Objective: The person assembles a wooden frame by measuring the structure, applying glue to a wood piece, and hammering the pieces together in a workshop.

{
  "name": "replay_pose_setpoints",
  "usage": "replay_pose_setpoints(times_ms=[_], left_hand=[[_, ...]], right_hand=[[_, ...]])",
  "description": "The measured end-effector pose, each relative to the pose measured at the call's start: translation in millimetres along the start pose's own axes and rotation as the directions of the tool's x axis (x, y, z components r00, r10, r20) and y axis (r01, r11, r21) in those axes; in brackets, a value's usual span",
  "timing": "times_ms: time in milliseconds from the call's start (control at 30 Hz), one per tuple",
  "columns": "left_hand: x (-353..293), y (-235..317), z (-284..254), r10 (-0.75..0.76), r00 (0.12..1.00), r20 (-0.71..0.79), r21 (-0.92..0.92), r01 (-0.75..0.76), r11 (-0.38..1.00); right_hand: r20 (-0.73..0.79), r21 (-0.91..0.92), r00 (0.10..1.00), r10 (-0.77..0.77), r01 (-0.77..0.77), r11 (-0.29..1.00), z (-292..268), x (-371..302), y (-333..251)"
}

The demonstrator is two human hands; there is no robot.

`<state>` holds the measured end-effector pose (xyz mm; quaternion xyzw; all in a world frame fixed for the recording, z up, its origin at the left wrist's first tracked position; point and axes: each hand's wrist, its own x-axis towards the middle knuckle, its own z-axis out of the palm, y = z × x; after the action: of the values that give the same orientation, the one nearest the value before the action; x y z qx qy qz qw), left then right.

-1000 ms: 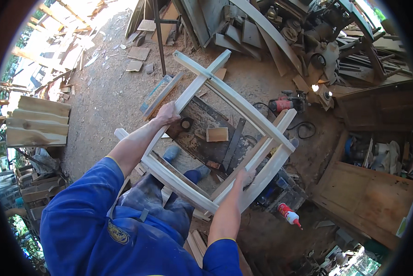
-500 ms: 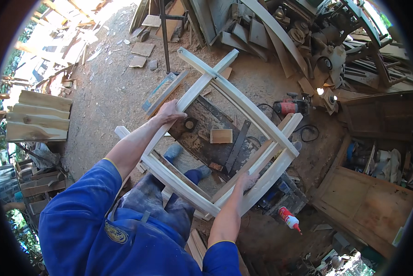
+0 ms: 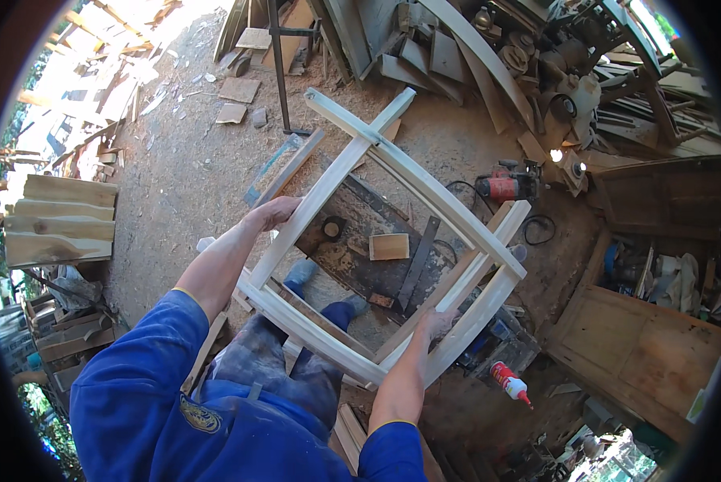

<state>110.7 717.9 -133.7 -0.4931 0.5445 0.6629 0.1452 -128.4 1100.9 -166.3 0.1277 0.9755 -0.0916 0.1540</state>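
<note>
A pale wooden frame (image 3: pixel 441 193) of crossed bars, with ends jutting past the corners, is held in front of me above a dark low bench. At its left bar is my left hand (image 3: pixel 275 213), closed on the outer edge, with fingertips partly hidden by the wood. My right hand (image 3: pixel 438 323) is closed round an inner bar on the near right side. Through the frame's opening show a small wooden block (image 3: pixel 389 247), a dark flat metal strip (image 3: pixel 417 263) and a roll of tape (image 3: pixel 332 228) on the bench (image 3: pixel 360 265).
A red power tool (image 3: pixel 502 187) with a black cord lies right of the frame. Nearer stands a red-and-white glue bottle (image 3: pixel 507 381). An open wooden cabinet (image 3: pixel 645 329) is at the right. Stacked boards (image 3: pixel 63 217) lie left; scrap wood (image 3: pixel 433 56) is piled at the back.
My left hand has shifted left and a little toward me along the left bar. The frame has moved only slightly, and my right hand keeps its place on it.
</note>
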Motion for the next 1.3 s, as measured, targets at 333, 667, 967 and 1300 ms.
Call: replay_pose_setpoints(times_ms=[333,667,967,1300], left_hand=[[-3,5,-11,0.048,0.999,0.008,0.179,-0.049,0.983],[-1,-26,-28,0.261,0.965,0.009,0.294,-0.252,0.922],[-229,-181,-14,0.048,0.585,-0.81,0.082,0.031,0.996],[-151,-247,-15,0.351,0.913,-0.209,0.378,-0.256,0.89]], right_hand=[[0.094,-0.04,0.994,0.049,-0.045,0.998,-1,-10,-4],[0.038,-0.23,0.998,0.043,-0.033,0.973,22,-6,12],[0.05,-0.108,0.998,-0.038,0.043,0.993,23,-9,26],[0.078,-0.207,0.981,-0.175,0.188,0.96,23,5,34]])
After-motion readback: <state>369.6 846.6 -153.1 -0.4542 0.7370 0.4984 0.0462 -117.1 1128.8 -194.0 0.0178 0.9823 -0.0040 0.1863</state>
